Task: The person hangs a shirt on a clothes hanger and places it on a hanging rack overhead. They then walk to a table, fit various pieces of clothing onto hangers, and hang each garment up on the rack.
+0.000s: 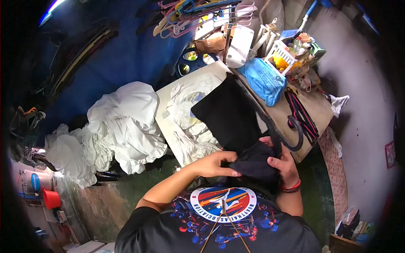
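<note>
Black cloth [230, 111] lies over the right part of a white board and reaches down toward my body. My left hand [216, 164] grips the left edge of a bunched dark cloth [256, 164], thumb and fingers closed on it. On the other side of this cloth, my right hand [282, 162] holds it, with a red band at the wrist. A black hanger [300, 137] has its curved hook just beyond my right hand; its lower part is hidden by the hand and cloth. Crumpled white cloths [190, 118] lie left of the black cloth.
A large white fabric heap [126, 126] is at the left. Colored hangers [190, 14] hang at the top. A blue bag [263, 80], a white basket [280, 57] and black-and-pink straps [301, 114] are on the brown table [316, 99] at the right.
</note>
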Demonstrator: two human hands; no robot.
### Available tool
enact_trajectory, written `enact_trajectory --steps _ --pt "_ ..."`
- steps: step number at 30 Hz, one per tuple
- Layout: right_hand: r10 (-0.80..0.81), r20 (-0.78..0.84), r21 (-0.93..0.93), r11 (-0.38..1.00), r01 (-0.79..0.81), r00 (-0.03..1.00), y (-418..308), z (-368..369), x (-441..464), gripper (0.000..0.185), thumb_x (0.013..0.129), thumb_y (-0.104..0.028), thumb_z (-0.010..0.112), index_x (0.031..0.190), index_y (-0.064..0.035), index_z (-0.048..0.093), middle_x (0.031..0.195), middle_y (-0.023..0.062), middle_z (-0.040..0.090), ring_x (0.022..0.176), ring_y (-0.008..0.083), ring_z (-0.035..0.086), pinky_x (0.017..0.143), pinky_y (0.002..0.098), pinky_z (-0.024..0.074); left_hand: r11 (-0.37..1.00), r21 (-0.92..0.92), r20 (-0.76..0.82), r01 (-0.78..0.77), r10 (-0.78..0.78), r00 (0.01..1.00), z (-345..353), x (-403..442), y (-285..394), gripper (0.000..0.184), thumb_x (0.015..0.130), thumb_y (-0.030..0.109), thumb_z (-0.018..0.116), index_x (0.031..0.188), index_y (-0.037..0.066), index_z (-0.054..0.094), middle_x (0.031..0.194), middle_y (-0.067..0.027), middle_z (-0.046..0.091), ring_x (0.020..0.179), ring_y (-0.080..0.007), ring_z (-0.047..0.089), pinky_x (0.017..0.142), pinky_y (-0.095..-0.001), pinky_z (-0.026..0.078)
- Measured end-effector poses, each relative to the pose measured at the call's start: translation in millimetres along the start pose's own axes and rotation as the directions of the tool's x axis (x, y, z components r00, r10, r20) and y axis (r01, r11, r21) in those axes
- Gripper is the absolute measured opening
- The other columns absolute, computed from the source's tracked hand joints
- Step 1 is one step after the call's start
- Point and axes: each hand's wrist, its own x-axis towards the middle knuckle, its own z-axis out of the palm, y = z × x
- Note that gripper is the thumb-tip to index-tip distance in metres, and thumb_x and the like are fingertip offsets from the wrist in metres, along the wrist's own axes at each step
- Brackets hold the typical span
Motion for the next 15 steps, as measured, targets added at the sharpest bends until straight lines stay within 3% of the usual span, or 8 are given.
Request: enact_trajectory --steps 3,4,5,8,9,15 --pt "0.081 0.09 0.432 0.895 -0.112 0.993 13.0 20.7 8.6 0.05 0.093 -0.015 0.052 0.139 -0.0004 0.037 0.138 0.0156 0.042 0.126 0.0235 0.042 0.104 0.0355 0.0346 0.822 -0.569 -0.269 -0.032 -0.149 0.951 -4.7 -31.1 15.9 0.025 0.088 0.014 0.063 0.105 0.001 0.051 0.078 -0.007 0.063 0.071 -0.0129 0.06 0.061 -0.0269 0.046" --pt "0.018 0.206 0.459 0.881 -0.113 0.978 26.9 19.5 14.7 0.05 0.097 -0.015 0.043 0.143 -0.0011 0.029 0.143 0.0167 0.036 0.131 0.0275 0.038 0.107 0.0397 0.0331 0.85 -0.512 -0.421 -0.122 -0.125 0.898 -6.5 -35.3 24.2 0.026 0.087 0.011 0.062 0.108 0.002 0.049 0.072 -0.0084 0.063 0.061 -0.0114 0.059 0.055 -0.0229 0.046" --pt "0.043 0.232 0.494 0.856 -0.156 0.972 32.2 22.3 19.8 0.05 0.097 -0.015 0.043 0.143 -0.0012 0.028 0.142 0.0168 0.036 0.13 0.028 0.038 0.106 0.0402 0.0336 0.866 -0.466 -0.57 -0.179 -0.139 0.81 -7.0 -41.3 26.6 0.049 0.081 0.028 0.071 0.116 0.0 0.052 0.075 -0.0099 0.065 0.058 -0.0143 0.06 0.047 -0.0228 0.044" --pt "0.13 0.352 0.56 0.764 -0.32 0.927 46.6 30.1 35.0 0.051 0.098 -0.015 0.042 0.144 -0.0017 0.025 0.141 0.0168 0.038 0.129 0.0294 0.04 0.106 0.0429 0.0349 0.902 -0.367 -0.654 -0.226 -0.077 0.753 -4.5 -50.6 68.0 0.061 0.081 0.033 0.07 0.121 -0.007 0.048 0.091 -0.0174 0.069 0.055 -0.0128 0.059 0.043 -0.0208 0.043" --pt "0.148 0.392 0.553 0.751 -0.361 0.908 53.3 30.3 40.7 0.051 0.098 -0.016 0.042 0.144 -0.0016 0.025 0.141 0.0171 0.038 0.129 0.0299 0.04 0.105 0.0427 0.0352 0.924 -0.325 -0.652 -0.203 -0.063 0.756 -2.0 -55.3 71.9 0.058 0.083 0.029 0.068 0.121 -0.01 0.048 0.094 -0.0211 0.068 0.055 -0.0131 0.06 0.044 -0.0208 0.044" --pt "0.231 0.617 0.504 0.618 -0.603 0.752 94.9 11.9 85.0 0.047 0.1 -0.021 0.039 0.142 -0.0023 0.029 0.14 0.0163 0.039 0.127 0.0334 0.043 0.104 0.044 0.0366 0.914 -0.245 -0.787 -0.323 0.007 0.617 32.3 -47.2 134.5 0.062 0.079 0.023 0.065 0.12 -0.018 0.044 0.086 -0.0245 0.067 0.043 -0.0137 0.056 0.036 -0.0202 0.041"
